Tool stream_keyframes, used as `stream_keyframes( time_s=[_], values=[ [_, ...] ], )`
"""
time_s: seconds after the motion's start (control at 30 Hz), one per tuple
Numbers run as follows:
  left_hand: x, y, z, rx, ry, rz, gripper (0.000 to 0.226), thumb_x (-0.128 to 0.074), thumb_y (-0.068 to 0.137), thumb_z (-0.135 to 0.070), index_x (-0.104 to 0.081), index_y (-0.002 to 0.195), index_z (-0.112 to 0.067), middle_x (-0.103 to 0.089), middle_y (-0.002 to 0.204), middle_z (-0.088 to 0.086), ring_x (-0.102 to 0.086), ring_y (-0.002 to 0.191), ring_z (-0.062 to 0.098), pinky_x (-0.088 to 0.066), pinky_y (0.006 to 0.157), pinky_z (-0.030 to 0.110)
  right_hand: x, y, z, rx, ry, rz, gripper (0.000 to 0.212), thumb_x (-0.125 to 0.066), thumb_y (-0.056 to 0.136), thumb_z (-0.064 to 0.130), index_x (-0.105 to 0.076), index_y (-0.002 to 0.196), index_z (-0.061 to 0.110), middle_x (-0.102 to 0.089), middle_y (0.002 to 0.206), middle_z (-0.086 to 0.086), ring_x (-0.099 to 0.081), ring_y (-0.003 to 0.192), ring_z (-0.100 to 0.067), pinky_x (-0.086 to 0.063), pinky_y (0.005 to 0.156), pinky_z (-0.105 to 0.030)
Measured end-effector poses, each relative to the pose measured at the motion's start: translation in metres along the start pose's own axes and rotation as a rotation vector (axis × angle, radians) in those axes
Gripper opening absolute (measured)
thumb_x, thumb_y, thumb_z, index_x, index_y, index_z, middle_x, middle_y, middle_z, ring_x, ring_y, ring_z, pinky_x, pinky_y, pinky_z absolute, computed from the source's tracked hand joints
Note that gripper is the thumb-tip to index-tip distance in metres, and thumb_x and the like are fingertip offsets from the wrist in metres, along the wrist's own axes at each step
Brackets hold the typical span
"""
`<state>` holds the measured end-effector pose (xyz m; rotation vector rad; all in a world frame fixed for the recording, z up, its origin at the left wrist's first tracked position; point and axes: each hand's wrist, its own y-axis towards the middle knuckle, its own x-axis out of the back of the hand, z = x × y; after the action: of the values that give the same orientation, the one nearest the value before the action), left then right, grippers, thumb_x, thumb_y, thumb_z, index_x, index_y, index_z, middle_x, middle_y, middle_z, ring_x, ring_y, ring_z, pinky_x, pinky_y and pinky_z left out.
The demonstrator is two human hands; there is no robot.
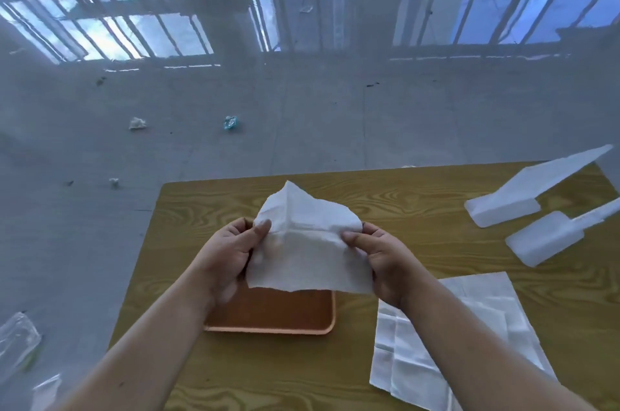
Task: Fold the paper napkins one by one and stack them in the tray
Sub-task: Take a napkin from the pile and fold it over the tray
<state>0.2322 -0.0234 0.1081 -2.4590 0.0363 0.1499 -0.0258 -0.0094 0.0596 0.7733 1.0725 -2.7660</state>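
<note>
I hold a crumpled white paper napkin (pixel 308 242) in the air above the orange-brown tray (pixel 271 313). My left hand (pixel 231 253) pinches its left edge between thumb and fingers. My right hand (pixel 379 259) pinches its right edge the same way. The napkin hangs bent, its top corner pointing away from me, and it hides the far half of the tray. Several flat white napkins (pixel 446 336) lie spread in a loose pile on the table to the right of the tray, partly under my right forearm.
The wooden table (pixel 385 205) has its left edge just beyond the tray. Two white foam blocks (pixel 523 199) (pixel 550 236) lie at the far right corner. Scraps of litter (pixel 137 123) and a clear plastic wrapper (pixel 16 340) lie on the grey floor.
</note>
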Motion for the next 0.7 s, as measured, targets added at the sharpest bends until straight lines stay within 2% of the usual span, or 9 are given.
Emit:
stream_keyframes(
  time_s=[0.03, 0.1, 0.2, 0.27, 0.4, 0.5, 0.57, 0.63, 0.7],
  values=[
    [0.005, -0.001, 0.001, 0.000, 0.012, -0.011, 0.020, -0.086, 0.074, -0.036, -0.075, 0.076, -0.019, -0.076, 0.084, 0.008, -0.072, 0.065, 0.018, -0.057, 0.053, 0.029, 0.000, 0.003, 0.005, 0.009, -0.043, -0.014, 0.018, -0.066, 0.095, 0.008, -0.081, 0.098, 0.018, -0.079, 0.102, -0.012, -0.076, 0.079, -0.024, -0.062, 0.065, -0.040],
    [0.018, -0.003, 0.003, -0.012, 0.020, -0.030, 0.024, -0.086, 0.075, -0.032, -0.081, 0.092, -0.016, -0.080, 0.097, 0.013, -0.075, 0.075, 0.020, -0.059, 0.058, 0.030, -0.004, 0.008, 0.014, 0.026, -0.130, -0.030, 0.022, -0.060, 0.098, 0.006, -0.080, 0.099, 0.016, -0.079, 0.101, -0.014, -0.074, 0.078, -0.024, -0.060, 0.063, -0.037],
    [0.031, -0.002, 0.005, -0.031, 0.060, -0.043, 0.022, -0.078, 0.090, -0.023, -0.079, 0.109, -0.010, -0.078, 0.112, 0.021, -0.072, 0.088, 0.027, -0.059, 0.070, 0.038, -0.012, 0.013, 0.020, 0.052, -0.224, -0.019, 0.026, -0.052, 0.100, 0.004, -0.074, 0.113, 0.011, -0.077, 0.106, -0.016, -0.071, 0.083, -0.026, -0.058, 0.065, -0.035],
    [0.041, 0.002, 0.007, -0.040, 0.094, -0.027, 0.019, -0.068, 0.099, -0.014, -0.076, 0.115, -0.007, -0.077, 0.114, 0.023, -0.070, 0.092, 0.030, -0.058, 0.075, 0.040, -0.020, 0.016, 0.021, 0.079, -0.237, 0.003, 0.031, -0.050, 0.100, 0.001, -0.074, 0.114, 0.013, -0.078, 0.109, -0.015, -0.073, 0.085, -0.027, -0.059, 0.066, -0.037],
    [0.056, 0.007, -0.001, -0.107, 0.168, 0.000, 0.027, -0.057, 0.101, 0.001, -0.081, 0.106, -0.010, -0.080, 0.105, 0.017, -0.073, 0.087, 0.028, -0.060, 0.072, 0.038, -0.033, 0.015, 0.021, 0.164, -0.319, 0.009, 0.044, -0.045, 0.098, -0.009, -0.082, 0.102, 0.015, -0.080, 0.107, -0.015, -0.077, 0.091, -0.031, -0.065, 0.075, -0.046],
    [0.063, 0.008, -0.013, -0.151, 0.327, -0.011, 0.039, -0.049, 0.095, 0.006, -0.083, 0.089, -0.012, -0.079, 0.090, 0.013, -0.068, 0.080, 0.030, -0.055, 0.069, 0.037, -0.039, 0.011, 0.020, 0.259, -0.569, -0.026, 0.054, -0.039, 0.090, -0.016, -0.083, 0.098, 0.014, -0.081, 0.103, -0.012, -0.074, 0.098, -0.037, -0.060, 0.088, -0.050],
    [0.067, 0.009, -0.022, -0.177, 0.373, -0.001, 0.040, -0.047, 0.092, -0.002, -0.084, 0.091, -0.016, -0.080, 0.099, 0.015, -0.070, 0.088, 0.036, -0.057, 0.079, 0.043, -0.042, 0.007, 0.021, 0.294, -0.695, -0.043, 0.059, -0.038, 0.085, -0.017, -0.084, 0.098, 0.018, -0.081, 0.105, -0.004, -0.073, 0.102, -0.034, -0.057, 0.094, -0.048],
    [0.070, 0.007, -0.032, -0.202, 0.381, 0.073, 0.037, -0.049, 0.090, -0.024, -0.084, 0.099, -0.017, -0.080, 0.108, 0.012, -0.073, 0.102, 0.032, -0.056, 0.092, 0.047, -0.044, 0.003, 0.023, 0.303, -0.709, -0.056, 0.060, -0.039, 0.083, -0.015, -0.085, 0.097, 0.020, -0.081, 0.108, 0.003, -0.074, 0.103, -0.023, -0.059, 0.090, -0.038],
    [0.070, 0.004, -0.038, -0.241, 0.372, 0.109, 0.041, -0.056, 0.087, -0.043, -0.084, 0.099, -0.017, -0.080, 0.106, 0.007, -0.072, 0.104, 0.025, -0.054, 0.093, 0.039, -0.047, -0.002, 0.026, 0.288, -0.663, -0.028, 0.050, -0.045, 0.079, -0.007, -0.085, 0.096, 0.018, -0.081, 0.106, 0.003, -0.074, 0.100, -0.016, -0.057, 0.083, -0.026]
  ],
)
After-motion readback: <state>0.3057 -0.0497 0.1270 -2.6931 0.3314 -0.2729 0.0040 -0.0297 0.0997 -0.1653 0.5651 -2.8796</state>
